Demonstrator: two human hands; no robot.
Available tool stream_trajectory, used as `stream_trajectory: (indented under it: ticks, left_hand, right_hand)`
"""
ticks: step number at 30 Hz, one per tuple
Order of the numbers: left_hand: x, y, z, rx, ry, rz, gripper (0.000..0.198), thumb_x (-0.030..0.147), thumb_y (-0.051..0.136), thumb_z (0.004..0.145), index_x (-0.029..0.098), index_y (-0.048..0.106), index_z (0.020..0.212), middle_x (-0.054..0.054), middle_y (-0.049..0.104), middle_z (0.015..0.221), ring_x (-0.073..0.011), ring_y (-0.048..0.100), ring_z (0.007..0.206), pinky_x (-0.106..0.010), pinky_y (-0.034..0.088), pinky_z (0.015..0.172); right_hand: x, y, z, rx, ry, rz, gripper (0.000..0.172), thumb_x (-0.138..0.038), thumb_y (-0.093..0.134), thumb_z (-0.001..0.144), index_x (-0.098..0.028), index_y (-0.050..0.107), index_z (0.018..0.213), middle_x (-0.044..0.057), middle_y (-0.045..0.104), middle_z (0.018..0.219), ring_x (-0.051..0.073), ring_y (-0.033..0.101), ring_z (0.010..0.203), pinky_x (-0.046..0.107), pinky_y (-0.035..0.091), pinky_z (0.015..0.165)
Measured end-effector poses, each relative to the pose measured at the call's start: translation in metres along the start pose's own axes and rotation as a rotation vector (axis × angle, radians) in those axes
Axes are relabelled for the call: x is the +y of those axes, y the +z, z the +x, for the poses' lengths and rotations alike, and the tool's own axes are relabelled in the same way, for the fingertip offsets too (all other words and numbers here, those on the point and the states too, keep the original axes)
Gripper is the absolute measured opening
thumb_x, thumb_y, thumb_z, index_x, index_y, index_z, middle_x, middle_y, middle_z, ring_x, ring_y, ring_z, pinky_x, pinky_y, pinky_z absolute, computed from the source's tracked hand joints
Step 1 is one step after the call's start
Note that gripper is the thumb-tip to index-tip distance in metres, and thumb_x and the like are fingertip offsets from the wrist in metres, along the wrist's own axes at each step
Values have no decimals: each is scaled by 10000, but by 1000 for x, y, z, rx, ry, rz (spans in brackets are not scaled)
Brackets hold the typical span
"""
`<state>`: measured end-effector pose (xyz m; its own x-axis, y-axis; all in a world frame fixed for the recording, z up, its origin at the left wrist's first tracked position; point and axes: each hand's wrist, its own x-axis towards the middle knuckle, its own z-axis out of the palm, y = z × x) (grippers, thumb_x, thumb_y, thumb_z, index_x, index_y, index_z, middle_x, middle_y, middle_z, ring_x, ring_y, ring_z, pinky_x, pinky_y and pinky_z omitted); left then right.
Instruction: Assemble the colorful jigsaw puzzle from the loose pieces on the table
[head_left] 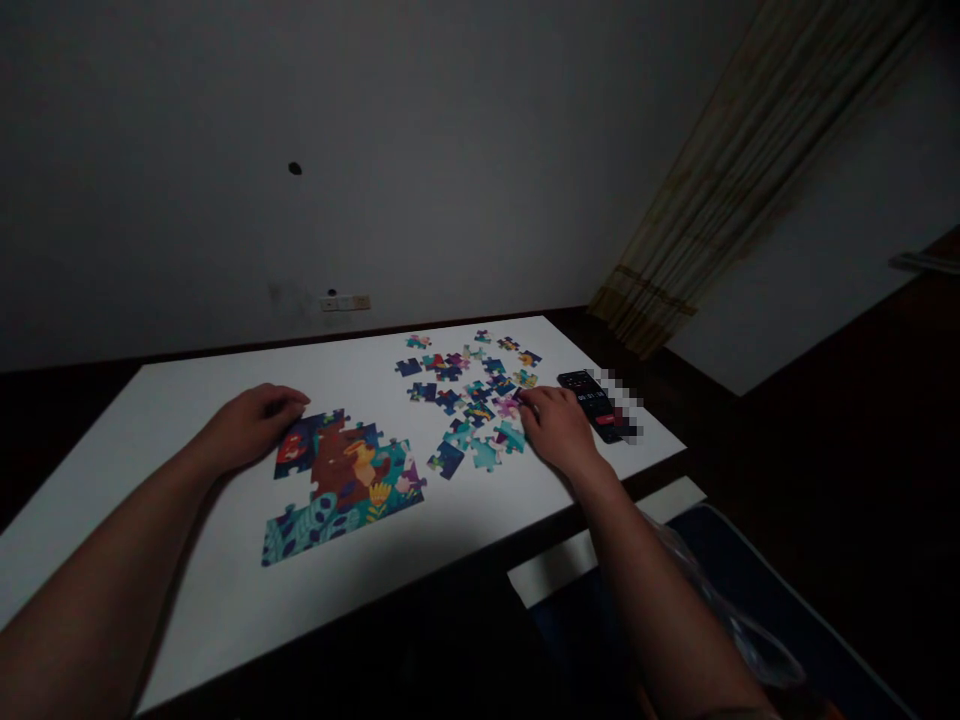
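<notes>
A partly joined jigsaw puzzle, showing a brown animal, leaves and flowers, lies on the white table. At its upper left corner is my left hand, with fingers curled and thumb and fingertips close together. Whether anything sits between them I cannot make out. My right hand is on the right side of the loose puzzle pieces. Its fingers are bent, and the fingertips close on a dark purple puzzle piece, partly hidden by them. Several blue, teal and pink pieces are spread between my hands.
A phone with a running timer lies right of my right hand, partly pixelated. Behind the table are a wall with sockets and a patterned curtain. Below the near right edge is a dark blue object with clear plastic.
</notes>
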<state>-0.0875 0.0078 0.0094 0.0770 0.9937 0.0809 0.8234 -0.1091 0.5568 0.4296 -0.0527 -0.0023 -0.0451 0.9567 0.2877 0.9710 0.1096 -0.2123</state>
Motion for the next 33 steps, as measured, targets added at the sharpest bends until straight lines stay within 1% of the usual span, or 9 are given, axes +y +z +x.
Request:
stream_trajectory:
  ticks: [4,9,11,13,16,21,25,29,33]
  left_hand:
    - [-6,3,1,4,22,2,541,660,649,923,199,841,1131,-190,852,1293,-401,790,1191,-564,604,1158]
    - [-6,5,2,17,22,-20,544,700,654,897,232,839,1103,-184,854,1286,-399,791,1183,-571,605,1164]
    - [-4,5,2,22,15,-29,563,725,656,873,240,842,1089,-181,854,1275,-403,795,1177,-568,610,1162]
    - [-3,5,1,23,12,-35,587,746,657,851,240,850,1078,-177,856,1259,-407,800,1171,-565,616,1157]
    - [-1,5,1,29,9,-32,615,772,654,828,242,863,1061,-170,862,1231,-409,802,1159,-560,626,1148]
    - [2,3,0,25,-2,-36,645,803,656,818,242,877,1049,-165,871,1204,-406,811,1140,-548,644,1135]
    - [1,2,-1,22,-9,-36,642,797,661,819,238,870,1057,-166,874,1205,-410,815,1131,-551,653,1110]
    - [0,3,-1,27,-20,-41,649,809,663,813,243,868,1055,-164,879,1210,-408,814,1148,-548,644,1133]
    - [0,4,-1,30,-28,-38,649,819,663,815,251,871,1050,-159,880,1202,-406,815,1137,-549,645,1135]
  right_hand:
    - [11,11,-2,70,39,19,363,-220,546,1151,-176,845,1352,183,829,1402,405,653,1335,511,484,1198]
    - [18,15,-3,93,91,37,347,-226,533,1140,-160,818,1329,193,838,1305,400,684,1259,498,504,1158]
    - [16,14,-4,95,76,46,367,-269,523,1161,-162,808,1366,194,834,1344,399,690,1275,505,501,1174]
    - [13,13,-4,94,40,54,404,-336,536,1175,-169,788,1443,196,818,1434,411,679,1327,528,492,1207]
    - [10,13,-5,83,-19,77,442,-384,586,1157,-179,763,1506,196,793,1522,425,654,1385,557,485,1244]
    - [13,15,-5,108,-44,197,345,-345,614,1109,-191,781,1367,182,836,1340,388,705,1280,506,561,1146]
    - [16,17,-5,139,-45,282,309,-286,575,1090,-206,768,1318,166,834,1293,350,753,1197,482,586,1085]
    - [14,14,-4,103,-73,217,284,-268,577,1091,-209,807,1247,159,837,1269,351,742,1203,482,567,1103]
    - [12,11,-2,89,-35,145,321,-258,578,1095,-214,846,1264,153,835,1349,361,725,1247,485,547,1125]
